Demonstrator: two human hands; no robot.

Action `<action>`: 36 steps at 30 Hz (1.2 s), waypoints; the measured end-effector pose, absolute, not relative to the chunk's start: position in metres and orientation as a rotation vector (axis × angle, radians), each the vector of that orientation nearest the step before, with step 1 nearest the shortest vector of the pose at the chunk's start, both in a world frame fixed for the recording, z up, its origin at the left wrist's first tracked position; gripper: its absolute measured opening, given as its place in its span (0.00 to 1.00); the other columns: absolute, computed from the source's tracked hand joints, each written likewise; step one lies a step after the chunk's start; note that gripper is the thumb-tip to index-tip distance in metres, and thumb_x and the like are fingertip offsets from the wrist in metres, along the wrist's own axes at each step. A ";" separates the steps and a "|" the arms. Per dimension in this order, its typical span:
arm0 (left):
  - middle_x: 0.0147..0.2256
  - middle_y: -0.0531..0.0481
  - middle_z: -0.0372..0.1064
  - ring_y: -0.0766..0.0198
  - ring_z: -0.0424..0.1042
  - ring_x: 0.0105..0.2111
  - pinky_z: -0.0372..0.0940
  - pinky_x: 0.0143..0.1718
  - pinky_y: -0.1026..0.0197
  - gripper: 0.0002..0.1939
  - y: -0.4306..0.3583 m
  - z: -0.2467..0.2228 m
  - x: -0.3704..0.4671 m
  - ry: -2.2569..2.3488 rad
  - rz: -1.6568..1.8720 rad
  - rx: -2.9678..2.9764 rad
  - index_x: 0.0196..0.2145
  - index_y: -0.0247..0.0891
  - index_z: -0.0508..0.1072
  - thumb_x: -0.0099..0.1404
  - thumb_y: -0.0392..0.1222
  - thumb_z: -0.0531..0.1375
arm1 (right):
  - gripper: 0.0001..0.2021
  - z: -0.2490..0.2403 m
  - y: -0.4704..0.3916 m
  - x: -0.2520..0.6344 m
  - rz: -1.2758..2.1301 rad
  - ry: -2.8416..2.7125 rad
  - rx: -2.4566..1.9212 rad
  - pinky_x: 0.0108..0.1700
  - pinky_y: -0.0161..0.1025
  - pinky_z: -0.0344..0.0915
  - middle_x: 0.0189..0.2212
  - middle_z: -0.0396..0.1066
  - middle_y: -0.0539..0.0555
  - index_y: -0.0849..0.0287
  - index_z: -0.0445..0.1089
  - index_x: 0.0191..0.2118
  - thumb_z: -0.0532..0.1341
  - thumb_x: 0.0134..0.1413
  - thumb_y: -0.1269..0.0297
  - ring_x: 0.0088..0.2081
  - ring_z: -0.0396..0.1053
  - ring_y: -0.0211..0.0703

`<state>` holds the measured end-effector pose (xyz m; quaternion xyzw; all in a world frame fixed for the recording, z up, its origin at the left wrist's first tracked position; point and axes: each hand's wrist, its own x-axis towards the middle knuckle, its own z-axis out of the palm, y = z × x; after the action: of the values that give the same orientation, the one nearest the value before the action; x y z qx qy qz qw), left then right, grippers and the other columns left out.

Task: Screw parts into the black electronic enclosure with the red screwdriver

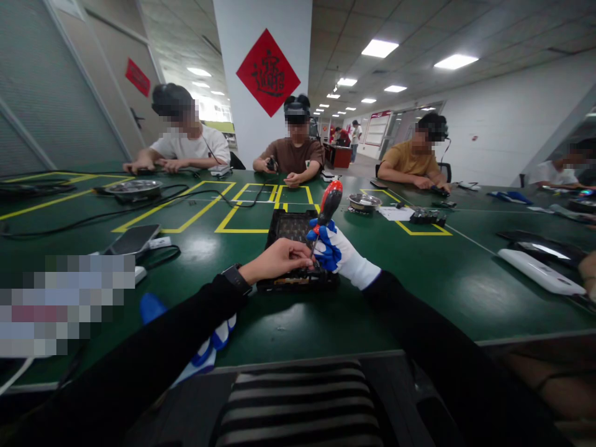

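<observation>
The gloved right hand (329,248) is clamped on the screwdriver (329,205) over the black case (298,284) on the green counter (288,323); the bare left hand (278,259) pinches near the tip, its exact grip unclear. Best keep the shaft upright, pressing steadily.

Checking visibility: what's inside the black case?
Far half of black case: dark patterned surface. Left hand and gloved right hand cover part of the near half; what's beneath can't be seen.

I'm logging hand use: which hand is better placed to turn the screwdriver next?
Probably the right hand: gloved, it grips the screwdriver, while the bare left hand is near the tip, over the black case.
</observation>
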<state>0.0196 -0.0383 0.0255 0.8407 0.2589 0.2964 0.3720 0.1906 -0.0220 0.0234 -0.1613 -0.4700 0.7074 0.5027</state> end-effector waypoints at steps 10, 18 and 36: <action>0.33 0.44 0.75 0.64 0.73 0.34 0.66 0.39 0.64 0.10 -0.038 0.026 0.020 0.658 0.760 2.124 0.33 0.29 0.72 0.60 0.42 0.58 | 0.17 0.037 -0.030 0.196 1.913 -1.032 -0.419 0.19 0.29 0.58 0.28 0.70 0.49 0.61 0.64 0.46 0.45 0.62 0.57 0.18 0.58 0.29; 0.33 0.44 0.75 0.63 0.73 0.35 0.66 0.38 0.64 0.11 -0.039 0.027 0.020 0.668 0.779 2.140 0.33 0.30 0.73 0.59 0.42 0.58 | 0.12 0.024 -0.022 0.194 1.801 -1.101 -0.379 0.16 0.28 0.53 0.22 0.65 0.45 0.58 0.64 0.41 0.59 0.52 0.58 0.16 0.53 0.28; 0.32 0.45 0.75 0.64 0.73 0.33 0.65 0.37 0.65 0.11 -0.032 0.019 0.019 0.681 0.780 2.040 0.32 0.30 0.72 0.58 0.43 0.60 | 0.14 0.030 -0.026 0.193 1.859 -1.071 -0.352 0.19 0.28 0.55 0.25 0.65 0.46 0.59 0.64 0.46 0.58 0.53 0.61 0.19 0.55 0.28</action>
<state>0.0191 -0.0324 0.0194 0.8116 0.2711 0.3104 0.4141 0.1928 -0.0256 0.0303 -0.1433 -0.4360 0.7569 0.4652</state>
